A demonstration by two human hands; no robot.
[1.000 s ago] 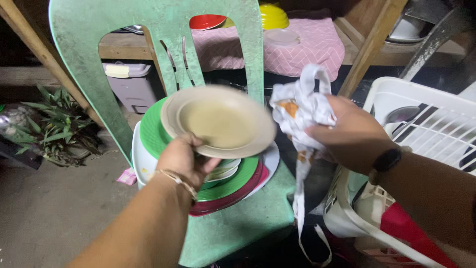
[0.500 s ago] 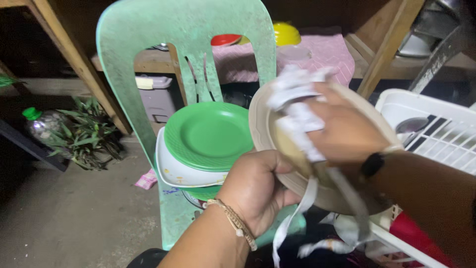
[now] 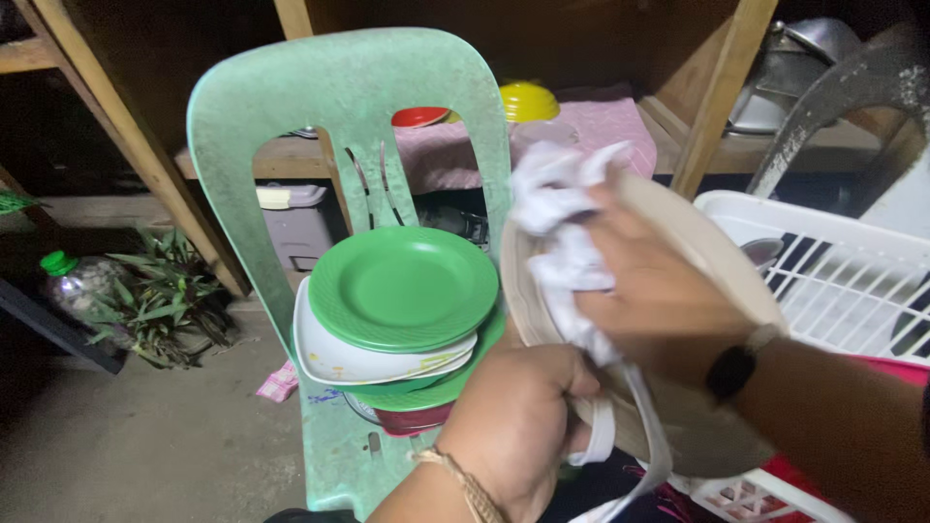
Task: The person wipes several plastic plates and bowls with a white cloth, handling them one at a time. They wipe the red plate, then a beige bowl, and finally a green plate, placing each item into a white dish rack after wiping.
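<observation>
— Since the earlier frame, what's moved?

— Beige plate (image 3: 697,252) has come in closer & tipped up steeper, eating face turned toward the person. White cloth (image 3: 567,242) now sits higher on it, near the plate's 11 o'clock rim. View has swung a bit too: more of the green plastic chair (image 3: 339,107) back shows.

— Grip on each side?

— Left hand (image 3: 518,426) is closed tight round the plate's lower edge, about 7 o'clock on the rim, thumb over the front. That braces the plate so it doesn't slide under pressure from the other side. Right hand (image 3: 659,291) presses the bunched cloth flat against the plate's face, fingers spread over the wad; a loose strip of cloth hangs down past 6 o'clock.

— Why tilted, not flat?

— Prob. so the palm can push straight into the face while the other hand props it from below. A guess, tho.

— Where's the plate relative to the rest?

— In the air, betw. chair and white plastic basket (image 3: 833,281). Basket lies at 3 o'clock of the plate, a spoon (image 3: 760,254) inside, partly hidden. Plate stack sits on the chair seat at 9 o'clock: green plate (image 3: 402,286) on top, white one under, more green & a dark red one below. Not touching the held plate.

— Anything behind?

— Shelf at 12 o'clock w/ pink cloth (image 3: 610,126), yellow bowl (image 3: 529,100), red bowl (image 3: 419,116). Potted plant (image 3: 160,291) at far 9.
</observation>
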